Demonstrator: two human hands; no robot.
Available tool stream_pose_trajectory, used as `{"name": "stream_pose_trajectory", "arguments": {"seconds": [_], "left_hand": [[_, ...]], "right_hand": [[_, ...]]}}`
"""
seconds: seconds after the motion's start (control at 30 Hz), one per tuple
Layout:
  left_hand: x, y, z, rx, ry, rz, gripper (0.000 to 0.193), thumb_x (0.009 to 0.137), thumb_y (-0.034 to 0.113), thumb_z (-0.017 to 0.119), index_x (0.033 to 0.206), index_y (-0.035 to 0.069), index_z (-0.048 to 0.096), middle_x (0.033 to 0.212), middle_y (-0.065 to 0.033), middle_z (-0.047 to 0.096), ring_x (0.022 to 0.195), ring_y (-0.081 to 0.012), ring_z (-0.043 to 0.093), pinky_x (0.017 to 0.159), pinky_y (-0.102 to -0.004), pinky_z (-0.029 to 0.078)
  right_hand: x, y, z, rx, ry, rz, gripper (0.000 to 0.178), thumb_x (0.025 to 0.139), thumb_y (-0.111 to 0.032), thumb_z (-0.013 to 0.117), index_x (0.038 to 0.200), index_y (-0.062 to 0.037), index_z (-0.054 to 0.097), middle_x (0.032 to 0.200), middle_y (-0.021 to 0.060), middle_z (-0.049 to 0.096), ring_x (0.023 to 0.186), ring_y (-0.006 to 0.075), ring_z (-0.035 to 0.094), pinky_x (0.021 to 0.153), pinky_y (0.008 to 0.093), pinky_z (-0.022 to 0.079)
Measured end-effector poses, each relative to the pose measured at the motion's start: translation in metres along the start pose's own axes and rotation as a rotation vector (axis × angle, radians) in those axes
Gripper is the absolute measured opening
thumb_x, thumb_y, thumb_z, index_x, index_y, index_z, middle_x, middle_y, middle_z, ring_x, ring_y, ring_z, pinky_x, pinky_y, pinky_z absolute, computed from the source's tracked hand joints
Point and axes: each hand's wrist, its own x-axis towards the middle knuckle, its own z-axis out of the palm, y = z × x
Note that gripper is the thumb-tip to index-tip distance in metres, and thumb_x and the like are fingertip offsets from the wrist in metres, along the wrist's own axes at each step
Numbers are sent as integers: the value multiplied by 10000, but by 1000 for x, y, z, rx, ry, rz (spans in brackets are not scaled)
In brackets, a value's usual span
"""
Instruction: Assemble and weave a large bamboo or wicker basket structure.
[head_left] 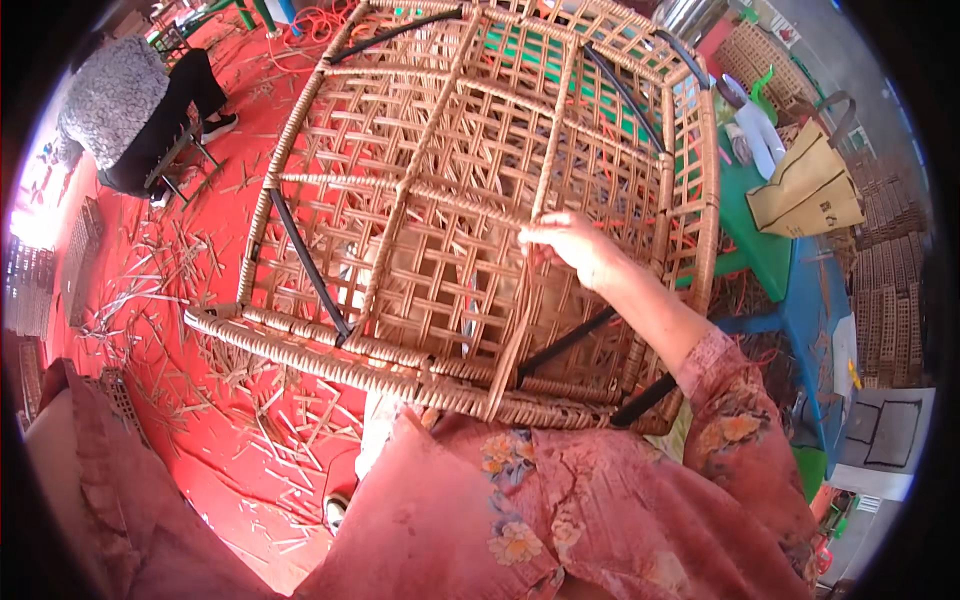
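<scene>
Roughly mid-panel, the right hand sits over the large rectangular tan wicker frame, forearm coming in from the lower right. Grip: thumb and fingertips look pinched on the long flat tan cane strip, close to where the slim wrapped tan lengthwise rib meets the wrapped tan crosswise rib.

Key relation, as I judge it: the strip's long axis. From the pinch, its loose length runs toward the wearer, leaning slightly left, as far as the frame's thick near rim. Lengthwise rib carries on from the fingers the opposite way, nearly in line with the strip. Whether the strip loops round the rib: hidden by the fingers.

Frame lies in front of the torso, near rim beside the floral pink shirt. Right hand is plainly the nearer; left hand not seen, its grip cannot be told. Straight black strut slants below the right wrist, apart from the pinch.
</scene>
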Motion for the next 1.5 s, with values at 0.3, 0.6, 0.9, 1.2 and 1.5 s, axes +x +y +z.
{"name": "stream_pose_trajectory", "arguments": {"seconds": [0.3, 0.6, 0.9, 1.2, 1.5], "left_hand": [[-2, -2, -1, 45, 11, 9, 306, 826, 210, 578, 1009, -34, 603, 1133, -130, 568, 1071, -195, 524, 894, -282, 412], [-11, -11, -5, 145, 52, 26, 301, 835, 213, 573, 1010, -30, 604, 1136, -127, 566, 1067, -191, 523, 891, -277, 413], [-7, -6, 9, 192, 71, 61, 297, 843, 216, 568, 1012, -26, 604, 1139, -123, 563, 1063, -186, 521, 888, -272, 414], [-28, -36, 154, 215, -277, -125, 294, 852, 219, 563, 1014, -22, 604, 1142, -120, 561, 1059, -181, 520, 885, -267, 415], [-169, -184, 226, 107, -1078, -1101, 389, 873, 372, 606, 890, -11, 669, 745, -103, 640, 642, -161, 603, 564, -310, 485]], "right_hand": [[6, -1, 0, 51, -14, -12, 166, 874, -243, 632, 841, -82, 659, 781, 17, 667, 653, 94, 596, 586, 225, 406], [21, 9, -2, 132, 5, -52, 177, 852, -157, 656, 866, 19, 667, 800, 89, 679, 544, 111, 573, 547, 243, 475], [12, 4, -7, 9, 38, -19, 194, 844, -171, 667, 877, 19, 676, 721, 67, 662, 558, 99, 576, 540, 240, 449], [-3, 11, 2, 233, -25, 4, 242, 900, -154, 605, 925, 85, 623, 734, 109, 623, 531, 122, 556, 505, 240, 468], [-21, 5, 40, 259, -136, -5, 257, 903, -217, 611, 827, 29, 628, 708, 77, 625, 564, 134, 588, 542, 253, 455]]}}
